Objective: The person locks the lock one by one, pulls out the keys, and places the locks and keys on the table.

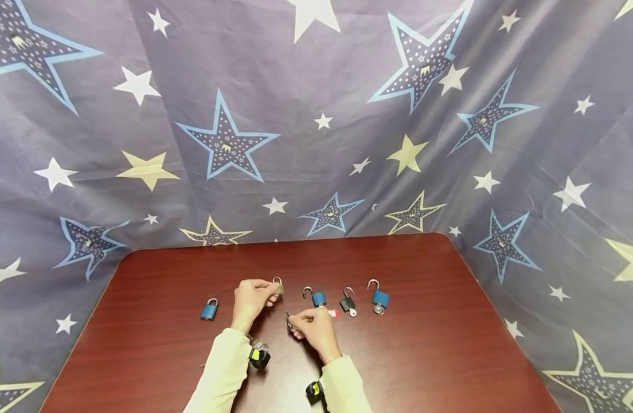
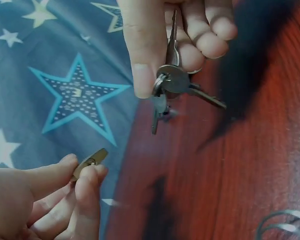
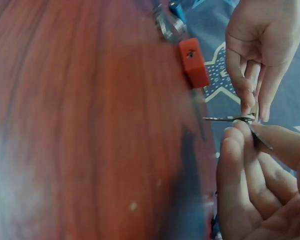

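My left hand [image 1: 251, 298] pinches a small brass padlock [image 1: 279, 289] between thumb and fingers, its shackle pointing up. In the left wrist view the brass padlock [image 2: 90, 164] shows its keyhole end. My right hand [image 1: 316, 328] is to the right and nearer to me, pinching a bunch of keys [image 2: 172, 80] on a small ring. One key points up along the fingers and others hang loose. In the left wrist view a gap separates the keys from the brass padlock. Beside the right hand lies a red padlock [image 3: 194, 62], partly hidden in the head view.
On the brown table [image 1: 425, 355], a blue padlock [image 1: 209, 310] lies at left, shackle down in its body. To the right lie a blue padlock [image 1: 319, 298], a black padlock [image 1: 347, 304] and another blue padlock [image 1: 381, 299], shackles open. A star-patterned curtain [image 1: 296, 149] hangs behind.
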A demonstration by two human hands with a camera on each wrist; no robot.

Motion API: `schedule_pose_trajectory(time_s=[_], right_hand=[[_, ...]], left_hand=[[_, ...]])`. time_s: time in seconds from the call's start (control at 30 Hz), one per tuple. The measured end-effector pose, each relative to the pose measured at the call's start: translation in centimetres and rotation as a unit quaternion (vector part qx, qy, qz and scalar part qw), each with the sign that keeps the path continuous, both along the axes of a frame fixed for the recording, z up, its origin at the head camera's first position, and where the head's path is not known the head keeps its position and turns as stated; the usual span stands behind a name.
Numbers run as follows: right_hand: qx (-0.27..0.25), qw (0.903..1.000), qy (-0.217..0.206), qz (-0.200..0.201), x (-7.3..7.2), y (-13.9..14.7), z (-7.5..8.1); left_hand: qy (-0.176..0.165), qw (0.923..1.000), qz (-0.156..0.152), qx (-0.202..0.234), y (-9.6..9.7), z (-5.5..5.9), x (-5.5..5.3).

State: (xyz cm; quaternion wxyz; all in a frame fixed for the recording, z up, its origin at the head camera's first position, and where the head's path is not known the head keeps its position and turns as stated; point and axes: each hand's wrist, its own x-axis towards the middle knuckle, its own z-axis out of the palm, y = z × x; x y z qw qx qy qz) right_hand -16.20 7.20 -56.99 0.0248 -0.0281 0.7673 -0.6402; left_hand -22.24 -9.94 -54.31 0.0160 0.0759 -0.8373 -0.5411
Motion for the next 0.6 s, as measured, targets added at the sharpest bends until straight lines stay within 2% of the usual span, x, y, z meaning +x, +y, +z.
schedule_pose_trajectory(time_s=[0.1,0.23,0.37,0.6], right_hand=[[0.057,0.9983,-0.010,0.006,-0.1,0.2,-0.1],[0.132,0.9908,-0.023,0.017,0.0,0.2,-0.1],[0.173,0.9841,-0.034,0.026,-0.1,0.1,0.0],[0.222,0.9743,-0.036,0.018,-0.2,0.1,0.1]], left_hand=[[-0.013,0.9997,-0.009,-0.018,0.2,-0.3,-0.2],[-0.032,0.9983,-0.017,-0.047,0.5,-0.5,-0.4],[-0.043,0.9963,-0.023,-0.071,1.0,-0.6,-0.6],[-0.057,0.9967,-0.047,-0.034,1.6,-0.9,-0.9]])
